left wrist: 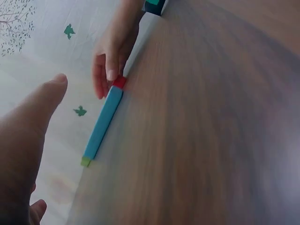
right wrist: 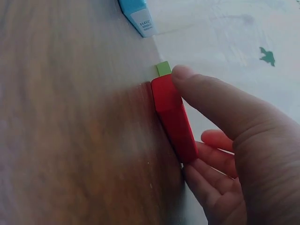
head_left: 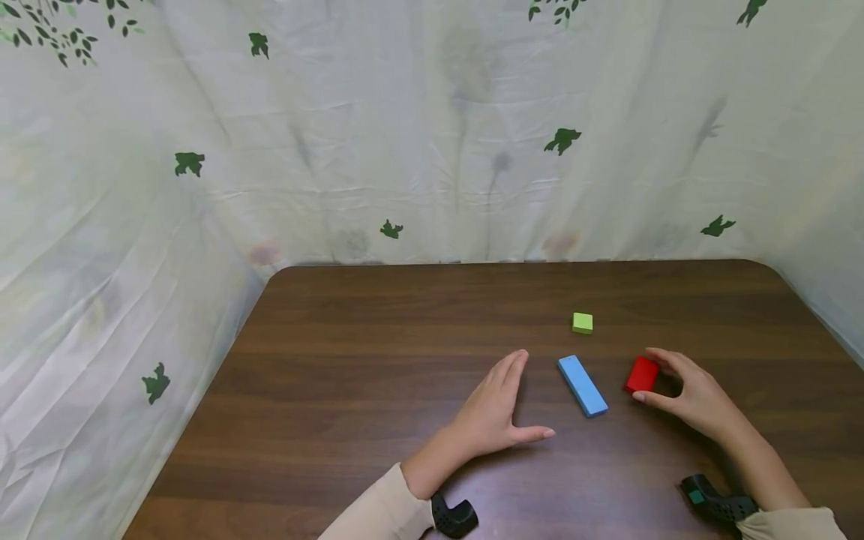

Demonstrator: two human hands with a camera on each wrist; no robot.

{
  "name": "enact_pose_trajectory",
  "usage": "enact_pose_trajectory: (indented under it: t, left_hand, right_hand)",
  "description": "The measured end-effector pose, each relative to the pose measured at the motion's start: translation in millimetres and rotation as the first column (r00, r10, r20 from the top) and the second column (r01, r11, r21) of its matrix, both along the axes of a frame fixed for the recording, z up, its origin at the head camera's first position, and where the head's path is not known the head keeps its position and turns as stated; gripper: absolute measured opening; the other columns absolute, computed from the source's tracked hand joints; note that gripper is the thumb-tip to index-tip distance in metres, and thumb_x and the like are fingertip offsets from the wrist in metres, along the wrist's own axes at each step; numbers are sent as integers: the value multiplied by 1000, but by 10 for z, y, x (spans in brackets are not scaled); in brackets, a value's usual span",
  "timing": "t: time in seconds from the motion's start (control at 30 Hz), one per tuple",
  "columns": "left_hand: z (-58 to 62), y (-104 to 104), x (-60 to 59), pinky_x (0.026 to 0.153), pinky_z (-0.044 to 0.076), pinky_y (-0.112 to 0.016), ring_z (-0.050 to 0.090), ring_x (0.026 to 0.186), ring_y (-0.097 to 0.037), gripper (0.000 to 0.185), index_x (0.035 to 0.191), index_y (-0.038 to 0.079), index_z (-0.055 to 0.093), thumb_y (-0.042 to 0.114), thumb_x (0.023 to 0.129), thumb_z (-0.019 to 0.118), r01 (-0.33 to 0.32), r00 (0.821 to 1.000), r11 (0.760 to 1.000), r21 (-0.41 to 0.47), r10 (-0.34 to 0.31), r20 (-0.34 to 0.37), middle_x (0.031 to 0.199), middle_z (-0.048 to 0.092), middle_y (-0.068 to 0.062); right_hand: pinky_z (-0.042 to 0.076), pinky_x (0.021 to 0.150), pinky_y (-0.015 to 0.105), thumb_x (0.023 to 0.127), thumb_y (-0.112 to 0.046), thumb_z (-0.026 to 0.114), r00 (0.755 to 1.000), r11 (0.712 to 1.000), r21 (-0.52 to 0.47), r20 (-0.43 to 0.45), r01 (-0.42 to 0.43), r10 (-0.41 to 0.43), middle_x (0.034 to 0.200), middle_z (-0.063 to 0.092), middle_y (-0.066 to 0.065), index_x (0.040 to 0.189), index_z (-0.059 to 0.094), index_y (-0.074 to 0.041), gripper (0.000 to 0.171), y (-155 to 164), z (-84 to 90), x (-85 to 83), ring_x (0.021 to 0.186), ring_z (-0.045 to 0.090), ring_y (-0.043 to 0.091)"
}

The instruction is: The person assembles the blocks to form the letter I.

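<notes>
A red block (head_left: 641, 374) lies on the brown table towards the right, with my right hand (head_left: 698, 394) around it. In the right wrist view the thumb (right wrist: 183, 72) is at one end of the red block and the fingertips (right wrist: 190, 164) are at the other, pinching it lengthwise. Left of it is a long light-blue block (head_left: 583, 385), lying at a slant. My left hand (head_left: 482, 416) hovers left of the blue block, thumb and fingers spread, holding nothing. Farther back sits a small lime-green block (head_left: 583, 323).
The wood-grain table (head_left: 304, 360) ends at a back edge against a pale curtain (head_left: 432, 150) printed with green birds and leaves. Black wrist-worn devices (head_left: 454, 517) sit below both hands at the cuffs of beige sleeves.
</notes>
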State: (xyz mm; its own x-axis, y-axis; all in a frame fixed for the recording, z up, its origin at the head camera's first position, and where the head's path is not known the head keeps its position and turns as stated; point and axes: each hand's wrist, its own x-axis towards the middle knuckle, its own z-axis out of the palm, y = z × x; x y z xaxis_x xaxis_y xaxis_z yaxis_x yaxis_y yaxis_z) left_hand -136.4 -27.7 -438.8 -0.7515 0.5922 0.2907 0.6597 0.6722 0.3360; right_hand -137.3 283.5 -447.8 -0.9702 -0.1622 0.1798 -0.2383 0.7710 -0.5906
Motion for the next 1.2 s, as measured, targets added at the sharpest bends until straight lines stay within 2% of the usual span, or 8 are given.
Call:
enact_pose_trajectory:
  t: [0.33, 0.6, 0.73, 0.83, 0.97, 1.2]
  left_hand:
    - [-70, 186, -9, 94, 23, -30, 14, 121, -12, 99, 132, 5, 11, 71, 62, 38, 4, 1000, 1000, -14, -4, 20, 133, 17, -5]
    - [-132, 288, -37, 95, 19, -28, 15, 121, -12, 98, 131, 5, 12, 71, 63, 37, 19, 999, 999, -36, -18, 33, 132, 19, -5]
    - [-163, 324, -58, 95, 19, -28, 14, 121, -11, 98, 131, 5, 13, 71, 63, 37, 6, 998, 999, -39, -4, 55, 132, 19, -4]
    - [-175, 359, -62, 95, 19, -28, 14, 121, -11, 98, 131, 5, 13, 71, 63, 37, -12, 998, 999, -44, 15, 67, 132, 20, -4]
    - [-193, 427, -59, 96, 18, -27, 16, 120, -12, 98, 131, 5, 14, 71, 62, 38, -38, 997, 998, -56, 42, 68, 131, 22, -5]
    - [-208, 543, -74, 96, 16, -26, 20, 119, -13, 98, 130, 4, 17, 71, 62, 39, -84, 994, 995, -57, 88, 65, 129, 25, -5]
  right_hand:
    - [38, 70, 40, 64, -42, 65, 1000, 1000, 17, -11, -6, 6, 108, 42, 9, 120, 40, -12, 68, 20, -22, -12, 90, 45, 29]
    - [36, 70, 44, 65, -34, 67, 1000, 1000, -17, 10, -23, 23, 110, 41, 12, 120, 40, -9, 66, 48, -75, -30, 93, 41, 30]
    - [37, 70, 34, 65, -38, 67, 1000, 1000, 17, 4, -5, 5, 110, 41, 8, 120, 41, -11, 67, 39, -86, -33, 92, 42, 24]
    - [37, 70, 35, 65, -37, 67, 1000, 1000, 15, 5, -5, 5, 110, 41, 8, 119, 41, -10, 66, 44, -106, -40, 92, 41, 25]
    - [35, 69, 47, 67, -33, 67, 999, 999, -23, 15, -38, 39, 111, 39, 14, 121, 39, -7, 66, 44, -99, -38, 93, 39, 31]
    - [35, 70, 44, 66, -31, 68, 999, 999, -29, 15, -27, 28, 111, 40, 12, 120, 40, -7, 65, 32, -74, -28, 93, 39, 29]
